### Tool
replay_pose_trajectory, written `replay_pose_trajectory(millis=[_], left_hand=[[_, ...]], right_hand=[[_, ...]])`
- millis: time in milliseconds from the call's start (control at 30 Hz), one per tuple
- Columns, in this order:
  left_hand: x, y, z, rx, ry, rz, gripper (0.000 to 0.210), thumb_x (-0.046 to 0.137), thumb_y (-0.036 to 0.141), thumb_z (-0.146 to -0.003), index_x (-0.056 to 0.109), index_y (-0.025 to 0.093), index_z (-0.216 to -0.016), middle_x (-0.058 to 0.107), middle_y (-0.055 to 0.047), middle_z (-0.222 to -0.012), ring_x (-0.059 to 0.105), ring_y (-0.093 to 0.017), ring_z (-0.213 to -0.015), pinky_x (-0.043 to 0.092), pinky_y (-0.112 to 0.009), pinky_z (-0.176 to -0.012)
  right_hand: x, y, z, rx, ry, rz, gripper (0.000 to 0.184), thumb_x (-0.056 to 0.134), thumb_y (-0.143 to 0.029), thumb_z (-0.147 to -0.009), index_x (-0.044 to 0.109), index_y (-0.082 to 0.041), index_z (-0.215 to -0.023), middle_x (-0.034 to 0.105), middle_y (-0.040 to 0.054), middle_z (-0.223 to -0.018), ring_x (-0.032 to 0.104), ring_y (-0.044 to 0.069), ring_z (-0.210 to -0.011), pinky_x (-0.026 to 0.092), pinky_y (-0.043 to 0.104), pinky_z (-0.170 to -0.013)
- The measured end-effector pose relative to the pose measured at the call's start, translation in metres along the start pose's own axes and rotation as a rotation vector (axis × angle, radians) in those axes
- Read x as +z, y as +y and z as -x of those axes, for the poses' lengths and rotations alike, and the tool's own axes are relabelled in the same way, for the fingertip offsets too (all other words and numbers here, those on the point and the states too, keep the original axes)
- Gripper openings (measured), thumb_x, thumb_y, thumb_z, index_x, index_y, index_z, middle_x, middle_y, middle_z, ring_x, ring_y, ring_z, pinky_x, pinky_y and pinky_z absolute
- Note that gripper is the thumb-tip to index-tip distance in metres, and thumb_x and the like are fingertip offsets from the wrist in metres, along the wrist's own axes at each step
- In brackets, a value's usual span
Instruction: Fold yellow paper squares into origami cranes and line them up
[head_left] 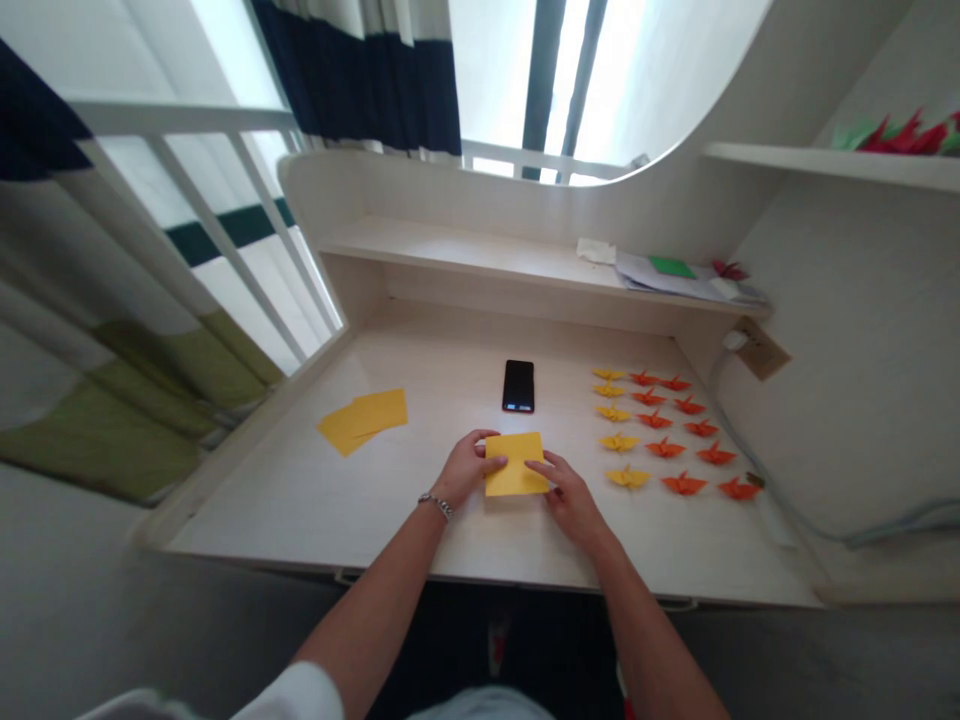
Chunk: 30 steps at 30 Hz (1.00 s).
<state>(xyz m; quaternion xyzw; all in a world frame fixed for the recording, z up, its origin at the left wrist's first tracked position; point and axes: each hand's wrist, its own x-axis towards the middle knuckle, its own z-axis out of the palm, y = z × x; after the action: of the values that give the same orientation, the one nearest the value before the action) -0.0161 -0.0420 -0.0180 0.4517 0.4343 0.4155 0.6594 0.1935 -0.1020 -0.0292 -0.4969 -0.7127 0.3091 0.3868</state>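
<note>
Between my hands, near the front of the desk, is a flat square of yellow paper (516, 482). My left hand (466, 470) grips its left edge, thumb on top and fingers behind. At the right edge my right hand (568, 492) holds the sheet the same way, its thumb and fingers partly hidden by the paper. A black phone (519, 385) lies just beyond the sheet. Off to the left, a few more yellow paper sheets (381, 409) overlap on the desk. On the right sit rows of folded paper cranes, a yellow column (618, 442) beside orange ones (664, 449).
The white desk (285, 510) has a raised shelf (450, 248) at the back, bearing papers (637, 270) and a green paper square (672, 267). A cable (757, 460) runs along the right wall from a socket (763, 350). White railings (199, 205) and curtains stand at the left.
</note>
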Motion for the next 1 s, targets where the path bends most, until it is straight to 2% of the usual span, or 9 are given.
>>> replay_pose_trajectory(millis=[100, 233, 333, 433, 533, 600, 767, 867, 1000], left_hand=[[0.001, 0.001, 0.003, -0.023, 0.01, 0.054, 0.056, 0.079, 0.016, -0.06, 0.052, 0.014, -0.109, 0.071, -0.009, -0.087, 0.069, -0.02, -0.073, 0.055, -0.032, -0.066], [0.005, 0.001, 0.005, 0.006, 0.006, -0.016, 0.053, 0.08, 0.016, -0.057, 0.056, 0.014, -0.104, 0.071, -0.007, -0.085, 0.068, -0.019, -0.07, 0.054, -0.03, -0.063], [0.007, 0.0, 0.004, 0.044, -0.051, -0.041, 0.048, 0.081, 0.021, -0.056, 0.06, 0.013, -0.098, 0.07, -0.007, -0.084, 0.068, -0.02, -0.075, 0.053, -0.03, -0.068], [0.007, 0.0, 0.006, 0.041, -0.083, -0.049, 0.046, 0.078, 0.032, -0.063, 0.062, 0.013, -0.102, 0.07, -0.008, -0.085, 0.067, -0.019, -0.076, 0.053, -0.029, -0.068], [0.007, 0.003, 0.011, 0.004, -0.016, -0.031, 0.046, 0.062, 0.048, -0.077, 0.061, 0.014, -0.108, 0.069, -0.009, -0.091, 0.067, -0.018, -0.079, 0.053, -0.026, -0.063], [0.006, 0.004, 0.013, 0.007, 0.024, -0.029, 0.048, 0.057, 0.052, -0.08, 0.06, 0.015, -0.11, 0.068, -0.009, -0.095, 0.067, -0.018, -0.082, 0.053, -0.025, -0.063], [0.007, 0.006, 0.015, 0.115, 0.036, -0.076, 0.047, 0.077, 0.033, -0.065, 0.062, 0.013, -0.105, 0.069, -0.005, -0.08, 0.066, -0.016, -0.074, 0.054, -0.027, -0.068], [0.008, 0.008, 0.016, 0.14, 0.054, -0.092, 0.041, 0.077, 0.028, -0.065, 0.064, 0.012, -0.099, 0.069, -0.004, -0.074, 0.066, -0.016, -0.07, 0.054, -0.028, -0.067], [0.01, 0.014, 0.022, 0.152, 0.041, -0.1, 0.039, 0.076, 0.026, -0.066, 0.065, 0.012, -0.1, 0.07, -0.005, -0.075, 0.067, -0.017, -0.07, 0.054, -0.028, -0.066]], right_hand=[[0.001, -0.006, -0.003, -0.026, -0.009, -0.083, 0.048, 0.049, 0.0, -0.072, 0.069, -0.029, -0.105, 0.043, 0.0047, -0.138, 0.058, 0.019, -0.106, 0.051, 0.035, -0.087], [0.004, -0.012, -0.006, 0.025, 0.044, -0.286, 0.014, 0.067, -0.024, -0.075, 0.072, -0.024, -0.088, 0.052, 0.0073, -0.129, 0.054, 0.024, -0.113, 0.054, 0.032, -0.08], [0.008, -0.012, -0.011, 0.127, 0.152, -0.37, 0.018, 0.064, -0.036, -0.078, 0.072, -0.022, -0.086, 0.058, 0.009, -0.122, 0.056, 0.024, -0.111, 0.054, 0.032, -0.078], [0.012, -0.01, -0.018, 0.208, 0.264, -0.344, 0.026, 0.065, -0.04, -0.077, 0.072, -0.017, -0.086, 0.067, 0.0095, -0.102, 0.063, 0.023, -0.092, 0.053, 0.033, -0.076], [0.016, -0.008, -0.024, 0.28, 0.343, -0.316, 0.03, 0.067, -0.042, -0.074, 0.07, -0.015, -0.086, 0.069, 0.0064, -0.081, 0.062, 0.019, -0.073, 0.052, 0.032, -0.069], [0.018, -0.009, -0.027, 0.297, 0.38, -0.3, 0.031, 0.067, -0.043, -0.073, 0.07, -0.014, -0.085, 0.07, 0.0059, -0.078, 0.061, 0.019, -0.069, 0.051, 0.031, -0.066], [0.018, -0.014, -0.029, 0.29, 0.395, -0.291, 0.03, 0.068, -0.041, -0.071, 0.07, -0.015, -0.086, 0.068, 0.0051, -0.076, 0.058, 0.017, -0.065, 0.048, 0.028, -0.06], [0.014, -0.019, -0.027, 0.273, 0.395, -0.272, 0.032, 0.069, -0.039, -0.069, 0.07, -0.016, -0.091, 0.065, 0.0024, -0.073, 0.053, 0.014, -0.06, 0.045, 0.026, -0.056], [0.004, -0.028, -0.024, 0.224, 0.313, -0.229, 0.032, 0.067, -0.035, -0.072, 0.072, -0.018, -0.099, 0.066, 0.0023, -0.076, 0.051, 0.013, -0.06, 0.044, 0.026, -0.057]])
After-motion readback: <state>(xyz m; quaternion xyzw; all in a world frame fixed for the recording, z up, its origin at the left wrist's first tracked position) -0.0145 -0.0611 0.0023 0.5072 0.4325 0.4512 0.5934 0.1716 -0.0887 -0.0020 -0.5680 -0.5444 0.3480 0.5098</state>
